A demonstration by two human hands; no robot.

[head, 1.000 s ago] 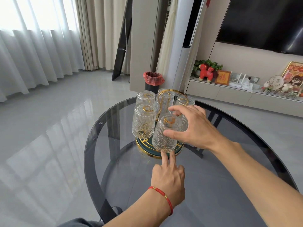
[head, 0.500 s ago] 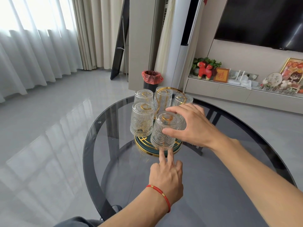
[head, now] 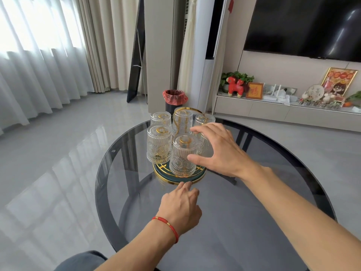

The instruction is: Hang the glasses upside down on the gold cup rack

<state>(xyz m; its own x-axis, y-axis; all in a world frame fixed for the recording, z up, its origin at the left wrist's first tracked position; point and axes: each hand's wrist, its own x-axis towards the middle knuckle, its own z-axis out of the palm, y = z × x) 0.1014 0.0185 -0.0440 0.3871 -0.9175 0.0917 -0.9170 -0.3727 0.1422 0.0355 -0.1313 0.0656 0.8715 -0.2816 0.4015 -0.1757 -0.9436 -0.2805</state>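
Note:
The gold cup rack (head: 161, 175), with a dark green round base and a gold ring handle on top, stands on the far side of the round glass table (head: 254, 222). Several ribbed clear glasses hang on it upside down. The front glass (head: 180, 159) hangs nearest me, and another glass (head: 158, 145) is to its left. My right hand (head: 220, 151) is spread open just right of the front glass, thumb by its side, partly hiding one more glass. My left hand (head: 180, 206) rests on the table, its fingertips at the base's front rim.
The dark table rim curves around on the left and far sides. Beyond the table on the floor stands a bin (head: 174, 99) with a red bag. A low TV shelf (head: 273, 112) with ornaments runs along the right wall.
My right hand has let go of the front glass and spread its fingers. My left hand's two outstretched fingers have curled back a little at the base rim.

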